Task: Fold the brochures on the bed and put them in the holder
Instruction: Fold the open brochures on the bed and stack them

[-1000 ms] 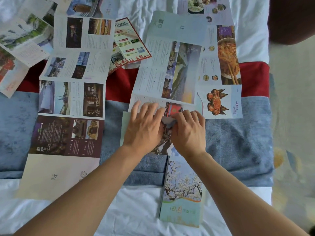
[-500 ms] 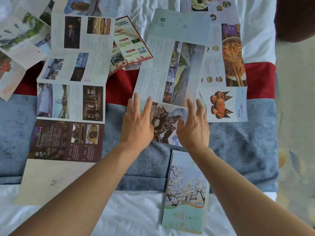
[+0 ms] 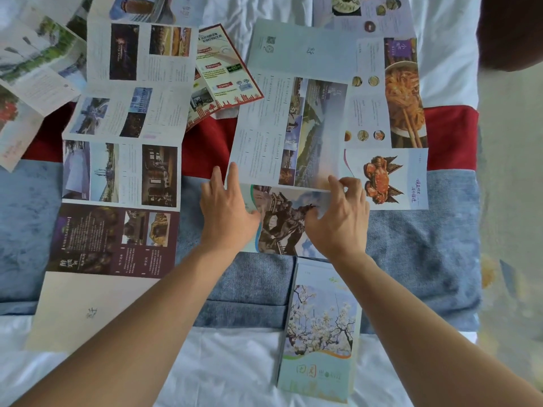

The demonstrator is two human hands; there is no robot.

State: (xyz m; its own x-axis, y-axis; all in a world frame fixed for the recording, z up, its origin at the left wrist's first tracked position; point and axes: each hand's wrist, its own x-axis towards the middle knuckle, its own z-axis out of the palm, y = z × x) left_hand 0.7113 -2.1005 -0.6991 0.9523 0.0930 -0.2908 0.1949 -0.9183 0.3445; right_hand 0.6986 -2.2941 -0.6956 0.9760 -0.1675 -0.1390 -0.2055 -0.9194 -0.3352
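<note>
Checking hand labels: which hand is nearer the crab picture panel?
Right. The right hand sits just beside the crab picture panel, at its left edge; the left hand lies farther left.

Smooth printed paper brochures [image 3: 289, 127] lie on a nubby blue-grey woven cloth runner [image 3: 417, 259] over a creased white cotton bed sheet [image 3: 229, 371].

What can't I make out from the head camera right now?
- Holder: not in view anywhere.
- Middle brochure: its lower panel is partly hidden under the left hand and right hand.
- Right hand's grip: fingertips at the fold edge, hold unclear.
- Top brochures: cut off by the frame edge.
- Printed text: too small to read.
</note>
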